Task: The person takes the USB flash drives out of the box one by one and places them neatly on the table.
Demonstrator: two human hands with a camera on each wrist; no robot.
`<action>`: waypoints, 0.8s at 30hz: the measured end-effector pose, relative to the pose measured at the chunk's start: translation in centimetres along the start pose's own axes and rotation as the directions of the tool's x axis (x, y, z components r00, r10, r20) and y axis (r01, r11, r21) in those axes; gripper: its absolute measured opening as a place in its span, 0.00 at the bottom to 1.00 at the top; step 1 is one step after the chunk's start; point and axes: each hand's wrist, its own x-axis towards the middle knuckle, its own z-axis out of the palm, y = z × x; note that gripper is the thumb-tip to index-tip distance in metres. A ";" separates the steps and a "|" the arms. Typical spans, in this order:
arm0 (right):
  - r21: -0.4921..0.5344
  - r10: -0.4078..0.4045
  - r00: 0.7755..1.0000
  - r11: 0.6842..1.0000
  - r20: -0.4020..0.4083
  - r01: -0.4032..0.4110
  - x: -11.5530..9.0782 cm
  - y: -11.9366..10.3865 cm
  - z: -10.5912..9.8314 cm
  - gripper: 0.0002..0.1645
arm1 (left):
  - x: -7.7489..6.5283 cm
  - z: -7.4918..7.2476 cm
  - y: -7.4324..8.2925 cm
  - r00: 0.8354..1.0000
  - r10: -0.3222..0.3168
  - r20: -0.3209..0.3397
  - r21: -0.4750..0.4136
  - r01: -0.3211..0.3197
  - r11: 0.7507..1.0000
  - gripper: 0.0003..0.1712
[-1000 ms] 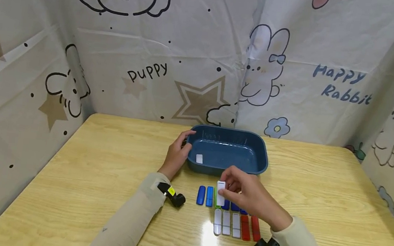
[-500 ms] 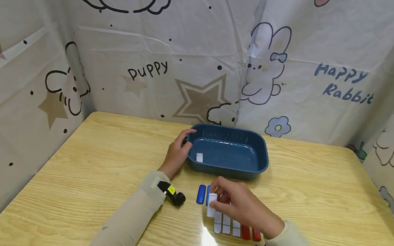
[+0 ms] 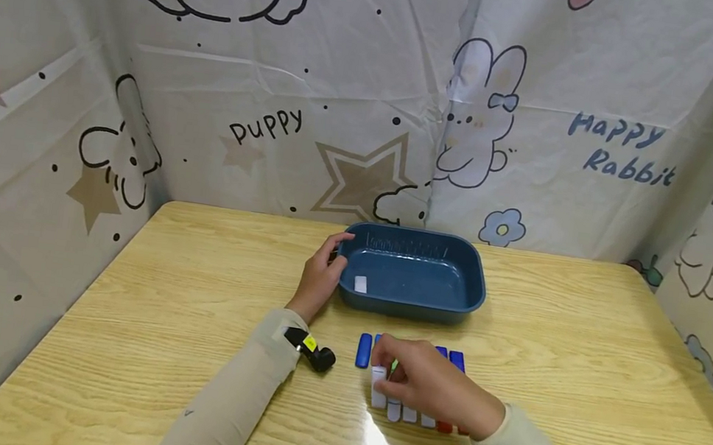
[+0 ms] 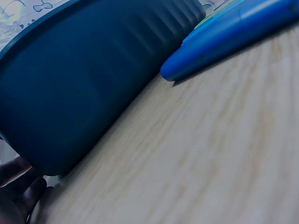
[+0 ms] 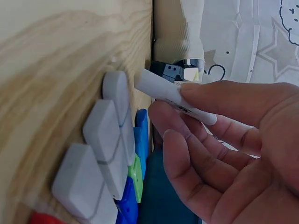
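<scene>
My right hand (image 3: 433,384) pinches a white USB stick (image 3: 378,390) between thumb and fingers. In the right wrist view the held white stick (image 5: 161,91) tilts above the tabletop, left of a row of white sticks (image 5: 102,128). My left hand (image 3: 317,281) grips the left end of a dark blue plastic tub (image 3: 409,309), thumb at the rim. A small white piece (image 3: 360,284) lies inside the tub, near its front left corner. The left wrist view shows the fingertips (image 4: 30,196) by the tub's lower corner.
Behind the right hand lies a row of blue sticks (image 3: 364,350) with a green one (image 5: 135,177), just in front of the tub. Red sticks (image 3: 445,427) end the nearer row, partly covered by the hand. A printed cloth (image 3: 213,86) hangs behind the wooden table (image 3: 202,285).
My right hand has moved left and toward me with the white stick, from over the blue row to the left end of the white row. The left hand and tub stay put.
</scene>
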 end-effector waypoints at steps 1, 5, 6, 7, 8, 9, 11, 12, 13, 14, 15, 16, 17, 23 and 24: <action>-0.009 -0.006 1.000 1.000 0.003 0.006 0.0 0.0 0.1 0.12 | 0.0 0.0 0.0 1.000 0.000 -0.001 0.000 0.000 1.000 0.25; -0.053 -0.050 0.999 0.997 0.005 0.050 0.0 0.0 0.3 0.12 | 0.0 0.0 0.0 1.000 0.003 -0.003 0.004 -0.003 1.000 0.25; -0.063 -0.057 0.998 0.996 0.004 0.057 0.0 0.0 0.4 0.12 | 0.0 0.0 0.0 1.000 0.002 -0.004 0.006 -0.002 1.000 0.25; -0.075 -0.061 0.998 0.995 0.003 0.061 0.0 0.0 0.4 0.12 | 0.0 0.0 0.0 1.000 0.002 -0.006 0.009 -0.002 1.000 0.25; -0.087 -0.061 0.998 0.994 0.003 0.061 0.0 0.0 0.4 0.13 | 0.0 0.0 0.0 1.000 0.002 -0.007 0.010 -0.002 1.000 0.25; -0.097 -0.061 0.998 0.993 0.005 0.061 0.1 0.0 0.4 0.14 | 0.0 0.0 0.0 1.000 0.003 -0.007 0.010 -0.003 1.000 0.25; -0.131 -0.058 0.998 0.990 0.006 0.059 0.1 0.1 0.5 0.16 | 0.0 0.0 0.0 1.000 0.003 -0.006 0.013 -0.002 1.000 0.25; -0.154 -0.056 0.998 0.986 0.006 0.057 0.1 0.1 0.5 0.16 | 0.0 0.0 0.0 1.000 0.002 -0.005 0.014 -0.002 1.000 0.25; -0.178 -0.054 0.998 0.982 0.007 0.055 0.1 0.1 0.6 0.17 | 0.0 0.0 -0.1 1.000 0.003 -0.004 0.013 -0.003 1.000 0.25; -0.204 -0.053 0.999 0.978 0.008 0.054 0.1 0.1 0.6 0.17 | 0.0 0.0 -0.1 1.000 0.004 -0.002 0.012 -0.004 1.000 0.25; -0.228 -0.052 0.999 0.972 0.009 0.053 0.1 0.1 0.7 0.17 | 0.0 0.0 -0.1 1.000 0.005 -0.002 0.010 -0.005 1.000 0.25; -0.248 -0.047 0.999 0.967 0.011 0.048 0.1 0.1 0.8 0.17 | 0.0 0.0 0.0 1.000 0.006 -0.001 0.009 -0.006 1.000 0.25; -0.262 -0.041 0.999 0.964 0.012 0.043 0.0 0.1 0.8 0.17 | 0.0 0.0 0.0 1.000 0.006 -0.001 0.008 -0.006 1.000 0.25; -0.327 -0.028 1.000 0.945 0.006 0.029 -0.2 0.0 1.1 0.22 | 0.0 0.0 0.1 1.000 0.003 -0.002 0.009 -0.003 1.000 0.25; -0.339 -0.029 1.000 0.940 0.001 0.028 -0.3 0.0 1.2 0.23 | 0.0 0.1 0.1 1.000 0.003 -0.003 0.009 -0.003 1.000 0.25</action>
